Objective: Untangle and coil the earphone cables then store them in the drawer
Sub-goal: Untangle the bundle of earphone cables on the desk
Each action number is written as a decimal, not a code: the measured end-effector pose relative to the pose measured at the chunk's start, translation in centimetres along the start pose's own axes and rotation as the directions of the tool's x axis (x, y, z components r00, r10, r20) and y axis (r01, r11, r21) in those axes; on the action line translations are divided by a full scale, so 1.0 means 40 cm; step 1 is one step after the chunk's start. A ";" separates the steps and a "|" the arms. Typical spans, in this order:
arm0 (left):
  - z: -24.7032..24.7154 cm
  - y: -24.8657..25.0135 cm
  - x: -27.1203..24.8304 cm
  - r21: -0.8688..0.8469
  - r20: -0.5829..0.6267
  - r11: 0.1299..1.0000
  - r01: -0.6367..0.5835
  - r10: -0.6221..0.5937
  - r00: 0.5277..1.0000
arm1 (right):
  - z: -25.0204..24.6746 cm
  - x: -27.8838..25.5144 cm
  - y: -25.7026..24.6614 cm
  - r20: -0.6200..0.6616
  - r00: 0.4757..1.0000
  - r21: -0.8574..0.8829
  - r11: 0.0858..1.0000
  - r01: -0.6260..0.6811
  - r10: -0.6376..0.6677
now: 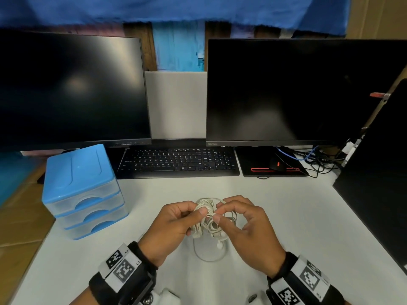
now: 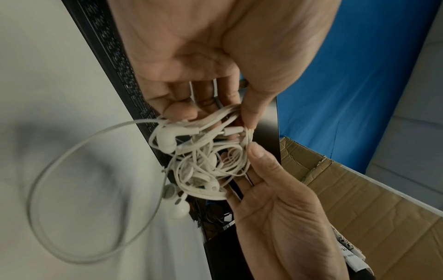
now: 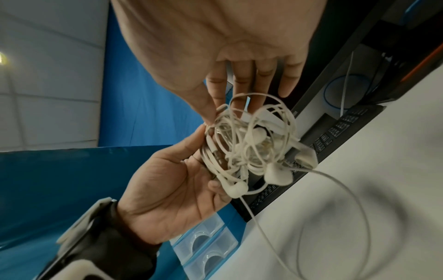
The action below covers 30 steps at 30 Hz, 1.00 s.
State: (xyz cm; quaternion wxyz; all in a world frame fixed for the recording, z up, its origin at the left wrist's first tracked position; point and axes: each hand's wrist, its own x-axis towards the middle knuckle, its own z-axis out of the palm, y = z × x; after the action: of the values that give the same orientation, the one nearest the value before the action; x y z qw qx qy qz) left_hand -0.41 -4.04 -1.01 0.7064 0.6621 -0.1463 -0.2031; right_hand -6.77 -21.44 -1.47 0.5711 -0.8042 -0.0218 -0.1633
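A tangled bundle of white earphone cables (image 1: pixel 206 213) is held above the white desk (image 1: pixel 286 216), in front of me. My left hand (image 1: pixel 198 214) grips the bundle's left side, thumb on top. My right hand (image 1: pixel 218 211) pinches a strand at its right side between thumb and forefinger. In the left wrist view several earbuds (image 2: pixel 165 140) show in the knot. One loose cable loop (image 1: pixel 207 255) hangs down to the desk. The blue plastic drawer unit (image 1: pixel 81 190), with all three drawers shut, stands at the left.
A black keyboard (image 1: pixel 178 161) lies beyond the hands, with two dark monitors (image 1: pixel 286 91) behind it. At the back right a mouse (image 1: pixel 275 166) sits on a pad near loose wires. A black panel (image 1: pixel 378 194) borders the desk's right side. Cardboard (image 1: pixel 19 216) lies left.
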 end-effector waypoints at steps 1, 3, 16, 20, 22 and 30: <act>0.002 -0.001 -0.001 -0.001 -0.005 1.000 0.000 0.000 1.000 | 0.000 0.000 0.001 0.008 1.000 -0.006 1.000 -0.003 0.003; 0.004 -0.004 -0.002 0.003 -0.008 1.000 0.005 -0.005 1.000 | 0.000 -0.002 -0.002 0.034 0.999 0.022 0.999 -0.031 0.030; -0.001 -0.003 -0.002 0.018 0.076 0.999 0.049 -0.051 0.996 | -0.009 0.010 -0.002 0.086 0.987 0.220 0.964 -0.150 0.134; 0.000 -0.006 0.000 -0.014 0.050 0.996 0.092 -0.091 0.995 | -0.018 0.006 0.000 0.135 0.991 0.177 0.983 -0.049 0.025; -0.003 -0.005 0.000 -0.010 0.045 0.995 0.097 -0.096 0.994 | -0.021 0.005 -0.001 0.148 0.989 0.109 0.994 -0.021 0.004; 0.010 -0.004 -0.006 0.030 0.036 0.997 0.072 -0.073 0.997 | -0.033 0.003 0.003 0.163 0.985 -0.420 0.899 0.126 -0.062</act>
State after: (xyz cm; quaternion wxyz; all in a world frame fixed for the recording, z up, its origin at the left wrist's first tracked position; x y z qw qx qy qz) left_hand -0.82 -4.28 -1.14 0.6862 0.6731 -0.1380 -0.2387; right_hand -6.95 -22.72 -1.17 0.3688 -0.9176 -0.0661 -0.1325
